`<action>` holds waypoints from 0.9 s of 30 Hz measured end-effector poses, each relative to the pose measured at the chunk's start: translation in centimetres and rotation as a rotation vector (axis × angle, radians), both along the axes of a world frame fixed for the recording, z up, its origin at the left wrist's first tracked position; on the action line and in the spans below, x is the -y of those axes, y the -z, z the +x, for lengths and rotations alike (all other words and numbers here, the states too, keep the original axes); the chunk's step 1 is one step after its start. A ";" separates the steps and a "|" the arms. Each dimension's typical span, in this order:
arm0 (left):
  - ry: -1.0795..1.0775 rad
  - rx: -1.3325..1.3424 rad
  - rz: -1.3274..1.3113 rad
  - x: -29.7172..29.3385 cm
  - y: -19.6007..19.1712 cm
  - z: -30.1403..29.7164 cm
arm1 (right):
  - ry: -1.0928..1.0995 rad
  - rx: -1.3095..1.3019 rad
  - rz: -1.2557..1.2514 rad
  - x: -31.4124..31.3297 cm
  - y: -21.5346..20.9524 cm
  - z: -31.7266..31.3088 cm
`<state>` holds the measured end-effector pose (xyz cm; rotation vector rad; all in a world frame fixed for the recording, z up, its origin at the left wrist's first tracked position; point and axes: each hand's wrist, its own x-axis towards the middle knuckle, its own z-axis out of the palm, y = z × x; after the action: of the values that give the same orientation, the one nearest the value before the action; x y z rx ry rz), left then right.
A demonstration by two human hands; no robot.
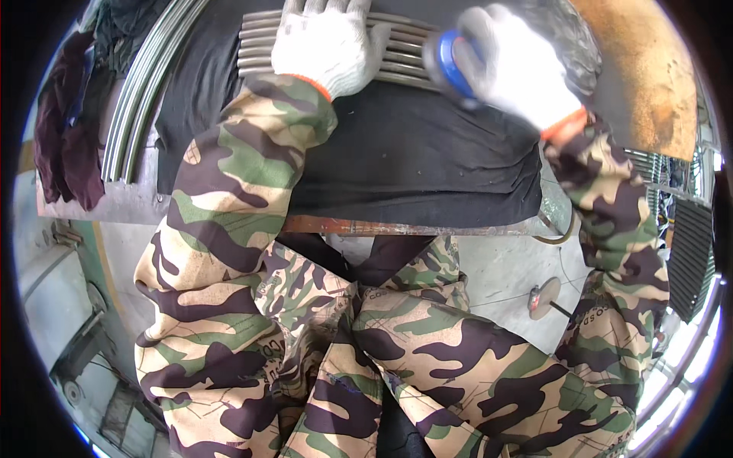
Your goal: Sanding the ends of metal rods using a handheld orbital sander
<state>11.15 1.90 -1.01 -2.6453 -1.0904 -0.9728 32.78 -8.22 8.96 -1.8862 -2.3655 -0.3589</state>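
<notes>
Head view, top centre: left hand (330, 42) in a white knit glove is pressing flat, fingers spread, on a row of grey metal rods (401, 49) lying side by side on a black cloth (397, 153) over the bench. It is holding them down, not gripping.

Top right of centre: right hand (513, 65), same glove type, is wrapped around a blue round tool (452, 65), disc-like with a grey rim, working at the right end of the rods. It is blurred, so the exact tool type is unclear.

Handling judgement: the rods are looking stiff, smooth and fairly heavy as a bundle; round stock is likely to roll or slide on the cloth. Best hold is a flat palm across several at once, near the worked end. The disc tool is looking compact and light, best gripped round its body.

Upper left: a second batch of curved grey tubes (141, 84) is lying along the bench edge, with dark maroon fabric (65, 130) hanging beside it.

Upper right: a rusty orange-brown plate (649, 69).

Lower right, on the floor: a small round disc with a red spot on a stick (544, 298).

No packages, labels or signs are showing in the frame.
</notes>
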 end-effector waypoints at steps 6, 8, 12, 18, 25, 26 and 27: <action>-0.052 0.026 0.036 -1.5 0.6 0.7 | -0.008 0.028 0.075 -2.9 0.7 0.1; -0.057 0.037 0.025 -1.7 0.8 0.8 | -0.083 0.053 0.077 -2.4 1.4 0.9; -0.064 0.050 0.033 -1.7 0.7 1.2 | -0.137 0.008 0.070 -0.8 1.3 -0.3; -0.100 0.040 0.008 -1.6 1.0 1.2 | -0.069 0.038 0.097 -2.3 1.1 1.2; -0.056 0.046 0.047 -2.0 0.4 1.0 | -0.064 0.055 0.052 -2.2 1.1 1.3; -0.058 0.019 0.002 -2.3 0.5 1.0 | 0.048 0.024 0.100 -2.5 0.5 1.2; -0.065 -0.010 -0.042 -2.3 0.1 0.9 | 0.060 0.020 0.108 -1.9 0.4 1.0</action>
<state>12.06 4.17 -1.14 -2.6263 -1.1998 -0.9335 33.78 -6.29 8.52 -1.9156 -2.2563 -0.5025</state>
